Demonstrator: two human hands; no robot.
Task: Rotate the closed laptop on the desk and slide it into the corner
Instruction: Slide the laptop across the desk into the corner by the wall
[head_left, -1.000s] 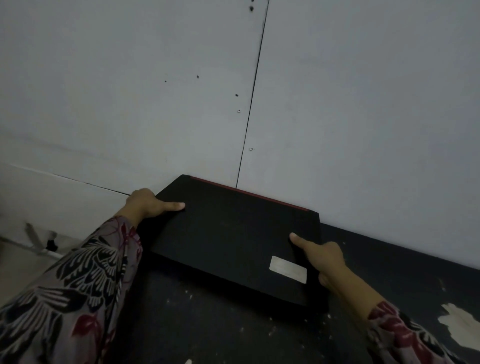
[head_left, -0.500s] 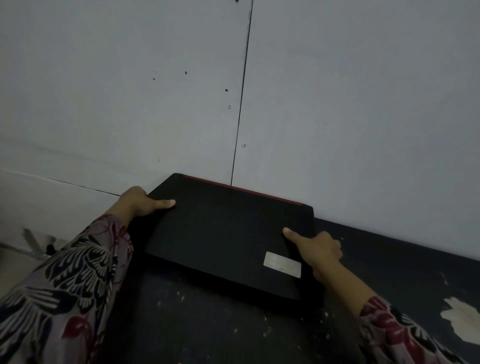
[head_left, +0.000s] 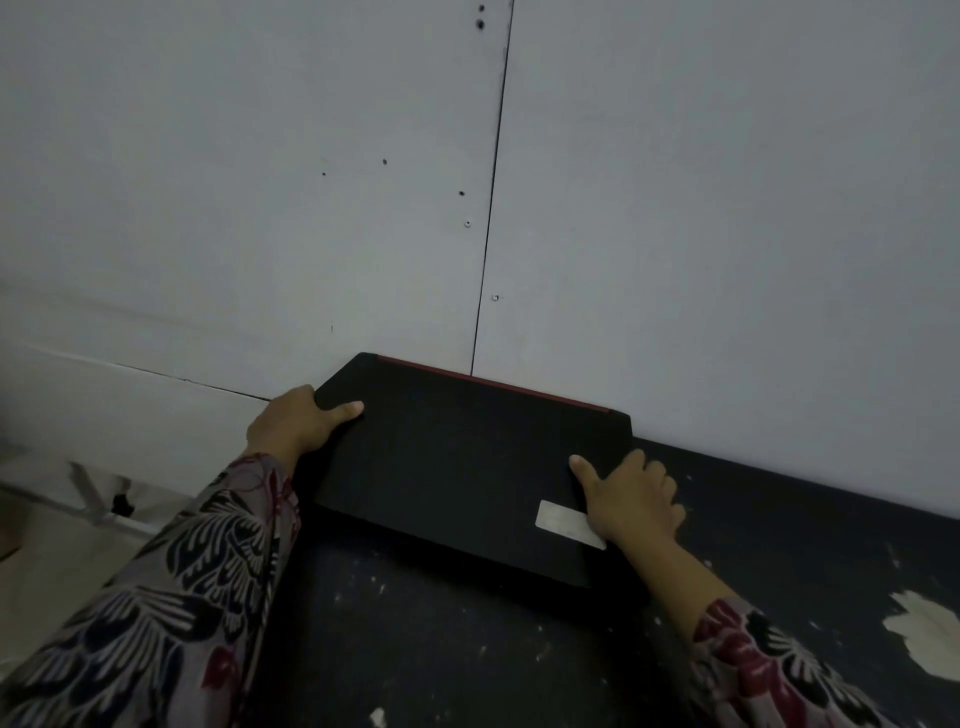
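Note:
The closed black laptop (head_left: 457, 462) lies flat on the dark desk (head_left: 426, 639), its red-trimmed back edge against the grey wall at the desk's far left end. A silver sticker (head_left: 563, 522) sits near its front right corner. My left hand (head_left: 291, 421) grips the laptop's left edge, thumb on the lid. My right hand (head_left: 631, 501) holds the right edge, thumb on top and fingers down the side. Both arms wear patterned sleeves.
The grey wall (head_left: 675, 234) with a vertical seam rises directly behind the laptop. The desk's left edge drops to a pale floor (head_left: 47, 561). A chipped pale patch (head_left: 924, 634) marks the desk at the right.
The laptop has stayed against the wall between frames. My right hand has shifted slightly along the right edge; the view has dipped a little.

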